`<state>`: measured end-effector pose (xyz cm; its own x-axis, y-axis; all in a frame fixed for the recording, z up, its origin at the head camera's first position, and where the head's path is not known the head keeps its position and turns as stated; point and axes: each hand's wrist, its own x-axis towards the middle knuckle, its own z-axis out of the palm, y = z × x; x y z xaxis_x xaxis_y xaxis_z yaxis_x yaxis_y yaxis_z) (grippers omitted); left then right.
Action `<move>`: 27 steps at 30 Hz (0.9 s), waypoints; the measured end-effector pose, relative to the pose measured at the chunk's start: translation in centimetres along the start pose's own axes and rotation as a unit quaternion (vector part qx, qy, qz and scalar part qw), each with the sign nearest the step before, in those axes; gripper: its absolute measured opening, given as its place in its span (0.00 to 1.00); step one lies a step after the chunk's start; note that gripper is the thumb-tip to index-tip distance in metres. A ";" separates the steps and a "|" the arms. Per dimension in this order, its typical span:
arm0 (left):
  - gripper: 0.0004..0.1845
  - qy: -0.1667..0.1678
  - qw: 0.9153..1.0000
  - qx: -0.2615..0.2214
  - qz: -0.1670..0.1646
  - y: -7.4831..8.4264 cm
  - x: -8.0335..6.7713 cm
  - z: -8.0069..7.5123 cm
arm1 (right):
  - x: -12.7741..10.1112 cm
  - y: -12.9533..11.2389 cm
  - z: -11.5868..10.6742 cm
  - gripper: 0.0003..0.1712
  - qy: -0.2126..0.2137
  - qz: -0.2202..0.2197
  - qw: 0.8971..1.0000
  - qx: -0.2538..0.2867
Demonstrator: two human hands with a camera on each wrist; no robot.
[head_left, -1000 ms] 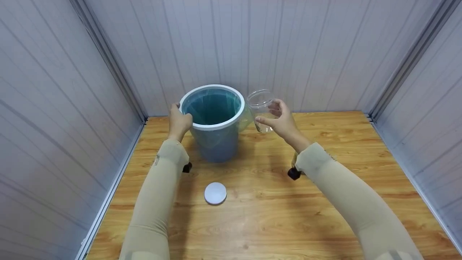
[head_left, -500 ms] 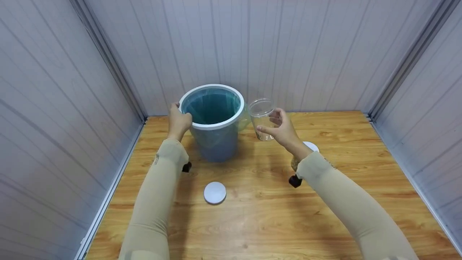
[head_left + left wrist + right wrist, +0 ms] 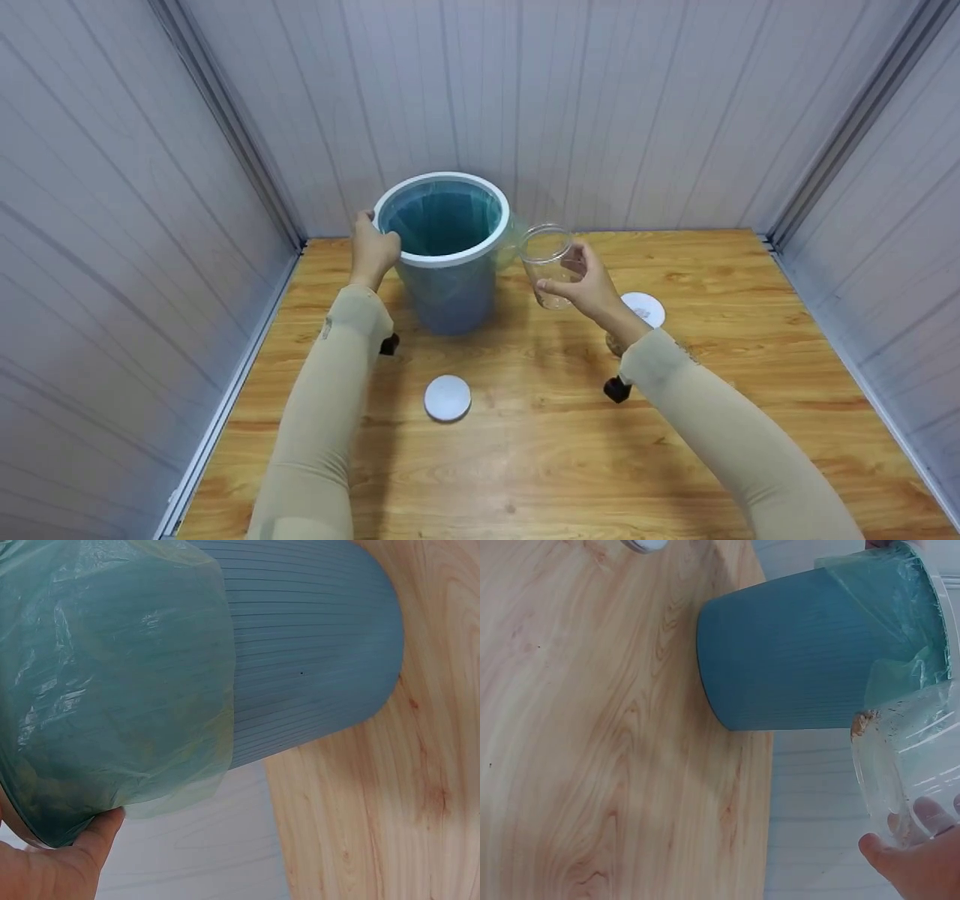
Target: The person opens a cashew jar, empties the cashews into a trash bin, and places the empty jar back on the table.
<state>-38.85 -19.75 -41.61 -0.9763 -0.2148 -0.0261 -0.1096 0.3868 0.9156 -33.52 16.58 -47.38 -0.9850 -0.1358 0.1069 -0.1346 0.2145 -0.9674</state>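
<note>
A blue bin with a white rim and a green plastic liner stands at the back of the wooden table. My left hand grips its rim on the left side; in the left wrist view my thumb presses the liner at the rim. My right hand holds a clear, open plastic jar upright in the air just right of the bin. In the right wrist view the jar shows crumbs on its wall, beside the bin.
A white lid lies on the table in front of the bin. Another white lid rests behind my right wrist, on something hidden by the arm. Grey panel walls close in the table on three sides.
My right hand has brought the jar down and toward me, away from the bin's rim, uncovering the second white lid. The left hand has stayed on the rim.
</note>
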 end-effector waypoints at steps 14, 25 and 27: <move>0.39 -0.007 1.000 -0.007 -0.008 0.1 0.0 -0.2 | -1.5 2.3 0.6 0.51 -0.021 0.020 0.999 -0.013; 0.40 -0.003 1.000 -0.004 -0.002 0.0 0.1 -0.1 | -2.8 4.1 1.1 0.49 -0.021 0.023 0.999 -0.025; 0.40 -0.002 1.000 -0.005 -0.001 -0.1 0.1 -0.1 | -3.0 4.5 1.3 0.50 -0.023 0.026 0.999 -0.028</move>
<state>-38.93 -19.95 -41.66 -0.9770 -0.2111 -0.0294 -0.1094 0.3783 0.9192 -31.07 16.70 -52.33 -0.9850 -0.1664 0.0459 -0.0911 0.2750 -0.9571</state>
